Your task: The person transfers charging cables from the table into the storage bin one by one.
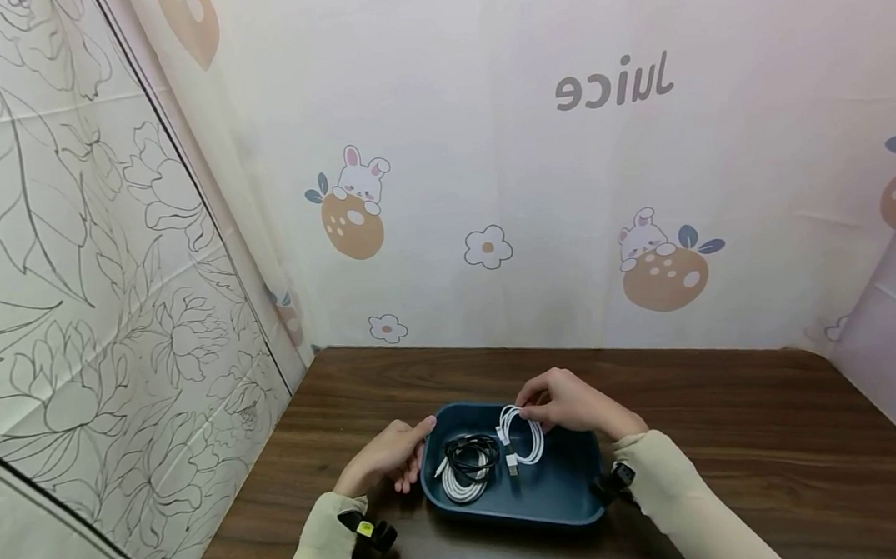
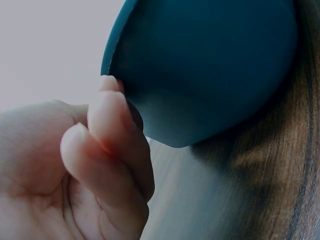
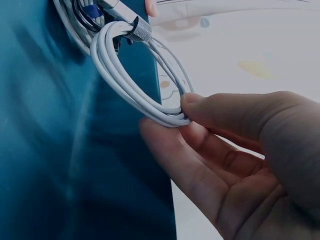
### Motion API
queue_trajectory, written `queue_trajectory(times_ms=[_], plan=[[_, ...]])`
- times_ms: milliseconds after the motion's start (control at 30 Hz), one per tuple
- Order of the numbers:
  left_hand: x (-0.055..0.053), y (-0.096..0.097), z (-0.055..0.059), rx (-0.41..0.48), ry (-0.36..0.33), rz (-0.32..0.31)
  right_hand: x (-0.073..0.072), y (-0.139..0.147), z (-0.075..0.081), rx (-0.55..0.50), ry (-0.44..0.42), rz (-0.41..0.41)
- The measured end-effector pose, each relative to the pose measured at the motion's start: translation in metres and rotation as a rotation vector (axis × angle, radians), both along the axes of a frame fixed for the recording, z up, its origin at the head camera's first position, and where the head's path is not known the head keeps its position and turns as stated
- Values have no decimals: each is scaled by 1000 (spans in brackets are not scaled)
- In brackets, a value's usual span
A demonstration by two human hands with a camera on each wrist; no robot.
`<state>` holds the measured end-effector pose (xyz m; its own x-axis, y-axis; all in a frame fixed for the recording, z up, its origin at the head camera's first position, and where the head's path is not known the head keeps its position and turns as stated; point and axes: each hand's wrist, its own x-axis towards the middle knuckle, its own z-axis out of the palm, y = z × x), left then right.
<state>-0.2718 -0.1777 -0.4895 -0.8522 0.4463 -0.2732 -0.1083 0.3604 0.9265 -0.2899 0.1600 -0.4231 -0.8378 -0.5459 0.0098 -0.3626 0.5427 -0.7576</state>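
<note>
A dark blue tray (image 1: 562, 495) with raised sides stands on the table. My left hand (image 1: 388, 457) holds its left end, thumb at the rim and fingers curled against the outer wall (image 2: 200, 100). Over the far side of the tray, my right hand (image 1: 571, 401) pinches a coiled white USB cable (image 3: 135, 97) between thumb and fingers. The coil's metal plug (image 1: 512, 466) points down into the tray, and a dark strap (image 3: 141, 30) binds the strands. In the tray's left part lie a coiled black cable (image 1: 471, 458) and another white cable coil (image 1: 463, 490).
The brown wooden table (image 1: 747, 433) extends on both sides of the tray. Behind it hangs a pale printed curtain (image 1: 434, 297); a flower-patterned sheet (image 1: 120, 327) hangs along the left. A small black device is strapped on each wrist.
</note>
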Motion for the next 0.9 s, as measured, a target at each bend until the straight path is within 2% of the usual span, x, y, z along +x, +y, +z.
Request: queue_trajectory(times_ms=[300, 533, 767, 900], plan=[[0, -1, 0, 3, -5, 2, -3, -7, -3, -1, 36, 53], [0, -1, -1, 5, -7, 1, -6, -13, -5, 2, 32, 77], [-1, -1, -2, 13, -11, 6, -11, -16, -11, 46, 90, 108], [-1, -1, 0, 11, -13, 4, -11, -17, -9, 76, 116, 116]])
